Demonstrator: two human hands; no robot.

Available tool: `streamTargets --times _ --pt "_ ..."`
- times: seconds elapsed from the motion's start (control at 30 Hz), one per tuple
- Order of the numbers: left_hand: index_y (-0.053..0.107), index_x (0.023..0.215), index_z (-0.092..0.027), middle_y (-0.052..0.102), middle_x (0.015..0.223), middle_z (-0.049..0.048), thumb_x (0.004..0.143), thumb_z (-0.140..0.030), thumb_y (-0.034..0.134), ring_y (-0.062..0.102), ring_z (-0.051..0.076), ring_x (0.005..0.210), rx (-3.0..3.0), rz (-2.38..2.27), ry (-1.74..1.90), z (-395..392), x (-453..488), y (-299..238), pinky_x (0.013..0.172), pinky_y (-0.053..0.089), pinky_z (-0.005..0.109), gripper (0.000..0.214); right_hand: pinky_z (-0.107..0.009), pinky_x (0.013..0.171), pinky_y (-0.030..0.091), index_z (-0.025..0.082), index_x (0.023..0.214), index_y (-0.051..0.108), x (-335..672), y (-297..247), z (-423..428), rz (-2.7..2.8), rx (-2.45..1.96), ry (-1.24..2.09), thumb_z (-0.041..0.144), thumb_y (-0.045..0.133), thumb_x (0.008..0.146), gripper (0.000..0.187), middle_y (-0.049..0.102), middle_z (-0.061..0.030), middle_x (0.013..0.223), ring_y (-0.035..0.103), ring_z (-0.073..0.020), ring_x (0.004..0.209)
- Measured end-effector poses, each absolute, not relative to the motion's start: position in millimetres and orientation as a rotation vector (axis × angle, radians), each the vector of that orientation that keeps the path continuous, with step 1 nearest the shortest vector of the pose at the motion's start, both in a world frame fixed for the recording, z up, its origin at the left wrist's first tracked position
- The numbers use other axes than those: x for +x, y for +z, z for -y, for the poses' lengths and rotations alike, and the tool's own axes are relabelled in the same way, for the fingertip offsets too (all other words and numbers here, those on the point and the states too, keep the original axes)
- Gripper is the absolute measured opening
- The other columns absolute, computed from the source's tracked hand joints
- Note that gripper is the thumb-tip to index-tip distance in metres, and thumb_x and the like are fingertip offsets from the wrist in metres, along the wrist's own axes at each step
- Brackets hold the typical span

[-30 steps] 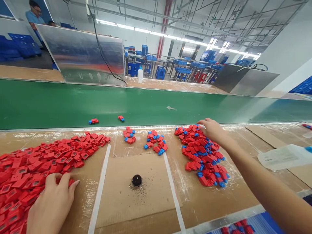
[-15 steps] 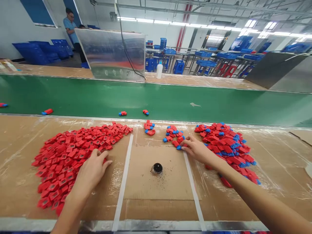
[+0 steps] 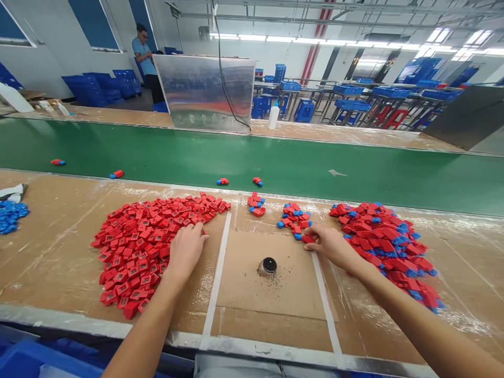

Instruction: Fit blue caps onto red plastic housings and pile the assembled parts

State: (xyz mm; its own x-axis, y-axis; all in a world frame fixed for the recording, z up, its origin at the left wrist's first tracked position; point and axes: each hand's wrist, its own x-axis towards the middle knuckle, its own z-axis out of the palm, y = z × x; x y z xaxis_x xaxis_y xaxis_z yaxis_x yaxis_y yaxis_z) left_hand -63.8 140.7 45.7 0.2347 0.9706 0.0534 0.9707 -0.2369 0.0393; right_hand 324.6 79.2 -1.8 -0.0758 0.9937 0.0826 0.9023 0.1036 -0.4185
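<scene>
My left hand [image 3: 188, 248] is at the right edge of a heap of red plastic pieces [image 3: 137, 241], its fingers curled. A bit of a red plastic piece [image 3: 203, 231] shows between thumb and forefinger; the rest is hidden. My right hand [image 3: 333, 247] pinches a red-and-blue plastic piece [image 3: 308, 239] beside a small cluster of joined red-and-blue pieces [image 3: 293, 215]. Behind its wrist lies a large pile of red-and-blue pieces [image 3: 378, 236]. Between my hands, a round black-topped fixture [image 3: 269, 265] rises from a cardboard sheet [image 3: 244, 294], with dark specks around it.
Beyond the worktop runs a green conveyor belt [image 3: 189, 152] with several red-and-blue pieces on it. Blue pieces [image 3: 11, 215] lie at far left. A white bottle [image 3: 273, 115] and a metal panel [image 3: 208, 94] stand behind the belt. A person [image 3: 145, 58] stands at the back left.
The view has swung left, bringing the blue pieces into sight. My left hand remains by the red heap, now nearer its upper right edge. My right hand stays by the small cluster, pinching a piece.
</scene>
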Motion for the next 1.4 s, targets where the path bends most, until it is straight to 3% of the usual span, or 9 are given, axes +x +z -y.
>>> streamTargets --times 0.13,0.3,0.43,0.53,0.73,1.1,1.27,1.4 --pt "0.058 0.096 -0.018 0.066 0.103 0.0131 0.091 -0.023 0.05 0.061 0.029 0.099 -2.529 1.908 -0.182 -134.8 -58.8 42.7 0.081 0.046 0.036 0.011 -0.031 0.067 0.048 0.022 0.099 0.065 316.9 -2.8 -62.1 2.064 -1.808 0.375 0.031 0.062 0.083 0.018 0.069 -0.0045 0.092 0.064 -0.0212 0.079" --pt "0.058 0.093 -0.02 0.066 0.079 0.0019 0.088 -0.029 0.055 0.063 0.02 0.073 -2.874 2.052 -0.643 -98.1 -50.9 38.3 0.066 0.046 0.028 0.011 -0.034 0.071 0.05 0.021 0.107 0.069 305.0 5.7 -39.9 1.931 -1.72 0.431 0.035 0.05 0.093 0.027 0.067 -0.0092 0.098 0.064 -0.0228 0.085" --pt "0.064 0.109 -0.021 0.066 0.078 -0.0002 0.085 -0.035 0.061 0.06 0.017 0.071 -3.19 2.174 -1.121 -56.1 -34.5 24.2 0.067 0.045 0.026 0.028 -0.033 0.074 0.051 0.023 0.117 0.064 280.9 23.7 -20.9 1.895 -1.581 0.617 0.034 0.051 0.094 0.028 0.067 -0.0078 0.105 0.064 -0.0209 0.09" --pt "0.069 0.102 -0.02 0.061 0.073 -0.0009 0.083 -0.039 0.064 0.055 0.016 0.068 -3.226 2.325 -1.297 -32.9 -20.9 10.7 0.063 0.043 0.024 0.028 -0.033 0.08 0.051 0.024 0.114 0.064 259.7 33.7 -11.4 1.894 -1.487 0.694 0.032 0.055 0.094 0.024 0.066 -0.0066 0.108 0.064 -0.0198 0.095" --pt "0.065 0.109 -0.02 0.064 0.083 0.0007 0.085 -0.032 0.062 0.058 0.016 0.073 -3.165 2.474 -1.611 -13.1 -1.2 -3.4 0.068 0.046 0.024 0.027 -0.032 0.08 0.049 0.022 0.109 0.065 236.7 36.6 -12.2 1.934 -1.454 0.561 0.026 0.058 0.092 0.019 0.066 -0.0059 0.099 0.063 -0.0197 0.091" --pt "0.065 0.104 -0.02 0.059 0.077 -0.0002 0.083 -0.027 0.063 0.054 0.014 0.069 -3.156 2.507 -1.837 -4.1 19.4 -10.6 0.063 0.045 0.022 0.023 -0.029 0.076 0.048 0.02 0.107 0.064 232.3 33.0 -15.4 2.013 -1.449 0.483 0.022 0.058 0.092 0.017 0.064 -0.0051 0.096 0.063 -0.018 0.086" --pt "0.066 0.089 -0.017 0.059 0.073 -0.0008 0.079 -0.025 0.067 0.052 0.013 0.067 -3.17 2.523 -1.779 -4.3 20.4 -6.3 0.062 0.043 0.021 0.012 -0.028 0.075 0.048 0.02 0.106 0.063 231.9 33.5 -16.0 2.049 -1.434 0.443 0.02 0.058 0.091 0.016 0.063 -0.0048 0.094 0.062 -0.0175 0.084" --pt "0.066 0.088 -0.017 0.06 0.073 -0.0005 0.077 -0.025 0.069 0.054 0.014 0.068 -3.195 2.534 -1.729 -4.4 20.0 -4.5 0.063 0.043 0.022 0.013 -0.028 0.073 0.048 0.02 0.106 0.062 230.9 33.6 -16.1 2.07 -1.418 0.418 0.019 0.058 0.092 0.015 0.063 -0.0049 0.093 0.061 -0.0176 0.082"
